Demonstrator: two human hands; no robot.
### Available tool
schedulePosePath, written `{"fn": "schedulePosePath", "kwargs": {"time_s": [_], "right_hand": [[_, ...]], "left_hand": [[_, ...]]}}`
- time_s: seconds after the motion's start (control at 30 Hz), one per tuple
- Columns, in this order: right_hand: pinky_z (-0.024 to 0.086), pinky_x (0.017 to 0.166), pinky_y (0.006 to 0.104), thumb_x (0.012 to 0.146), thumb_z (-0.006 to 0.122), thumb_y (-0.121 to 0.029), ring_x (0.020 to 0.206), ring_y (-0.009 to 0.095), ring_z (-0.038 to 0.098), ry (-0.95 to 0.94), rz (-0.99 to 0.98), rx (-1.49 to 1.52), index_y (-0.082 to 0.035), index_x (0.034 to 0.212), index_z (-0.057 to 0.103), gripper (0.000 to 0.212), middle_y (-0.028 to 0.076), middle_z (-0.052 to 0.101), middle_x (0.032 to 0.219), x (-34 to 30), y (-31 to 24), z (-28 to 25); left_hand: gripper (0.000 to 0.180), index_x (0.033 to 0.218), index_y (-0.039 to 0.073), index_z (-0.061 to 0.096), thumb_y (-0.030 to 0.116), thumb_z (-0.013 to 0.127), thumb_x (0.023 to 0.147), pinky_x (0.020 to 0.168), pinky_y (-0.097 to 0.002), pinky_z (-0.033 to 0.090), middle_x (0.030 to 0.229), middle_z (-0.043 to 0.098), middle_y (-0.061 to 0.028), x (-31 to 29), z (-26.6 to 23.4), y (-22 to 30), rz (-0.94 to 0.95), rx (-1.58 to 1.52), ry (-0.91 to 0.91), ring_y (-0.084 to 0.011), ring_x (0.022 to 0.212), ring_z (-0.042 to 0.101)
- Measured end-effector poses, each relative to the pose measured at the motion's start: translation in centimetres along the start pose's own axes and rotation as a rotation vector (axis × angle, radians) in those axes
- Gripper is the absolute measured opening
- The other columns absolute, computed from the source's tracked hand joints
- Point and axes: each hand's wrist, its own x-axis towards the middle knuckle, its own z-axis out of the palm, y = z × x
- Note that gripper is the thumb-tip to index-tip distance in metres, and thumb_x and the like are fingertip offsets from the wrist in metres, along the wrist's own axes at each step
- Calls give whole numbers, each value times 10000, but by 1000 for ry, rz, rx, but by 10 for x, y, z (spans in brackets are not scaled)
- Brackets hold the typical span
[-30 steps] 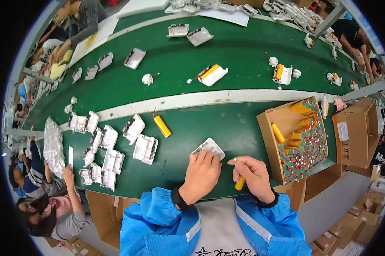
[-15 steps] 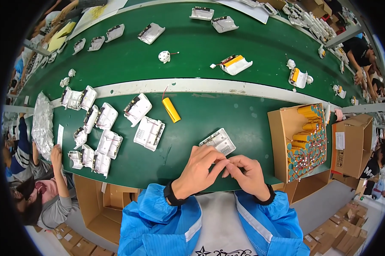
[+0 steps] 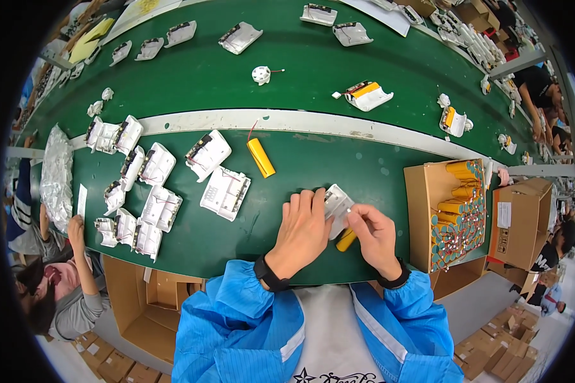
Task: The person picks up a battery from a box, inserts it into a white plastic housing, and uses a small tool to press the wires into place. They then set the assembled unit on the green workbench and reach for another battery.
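A white plastic housing (image 3: 338,203) stands tilted in front of me, its vented inner side partly covered by my fingers. My left hand (image 3: 302,228) grips it along the left edge, thumb near the lower end. At its right side my right hand (image 3: 375,237) has thumb and forefinger pinched together; what lies between them is hidden. A yellow cylindrical battery (image 3: 346,240) shows just below the housing, beside the right fingers and partly hidden by them. Another yellow battery (image 3: 260,158) with a red wire lies farther off, next to two white housings (image 3: 225,193).
More white housings (image 3: 163,207) are grouped at the left, near a clear plastic bag (image 3: 56,179). A carton (image 3: 419,217) of yellow batteries stands right. Beyond a pale rail (image 3: 300,124), a green belt (image 3: 191,76) carries housings. A co-worker's hand (image 3: 75,233) is at the left edge.
My hands have parted from their pinch together. The left has taken hold of the housing, which is turned and tilted. A battery now shows by the right hand. Parts on the belt appear farther right.
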Motion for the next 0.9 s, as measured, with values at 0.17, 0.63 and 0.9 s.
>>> {"fn": "schedulePosePath", "kwargs": {"time_s": [0.17,0.63,0.9], "right_hand": [[396,1014,350,902,703,-90,1170,249,516,87,-597,-811,-45,950,705,66,102,620,1241,19,-11,10],[283,1109,394,890,684,-100,1267,284,396,-76,-49,-562,-78,929,719,56,63,560,1368,37,-5,11],[306,1083,390,856,691,-68,1211,276,433,-124,83,-535,-53,893,732,58,57,607,1253,50,-18,13]], "left_hand": [[558,1318,-56,475,146,704,851,814,-407,400,1075,520,-168,-2,4,-2,-27,11,-52,-318,964,508],[540,1325,-56,459,116,690,868,786,-412,386,1078,518,-163,-1,5,-6,-48,-53,-100,-316,946,504],[534,1307,-75,457,105,686,860,794,-403,417,1058,521,-163,1,2,-9,5,-42,-119,-313,939,521]]}}
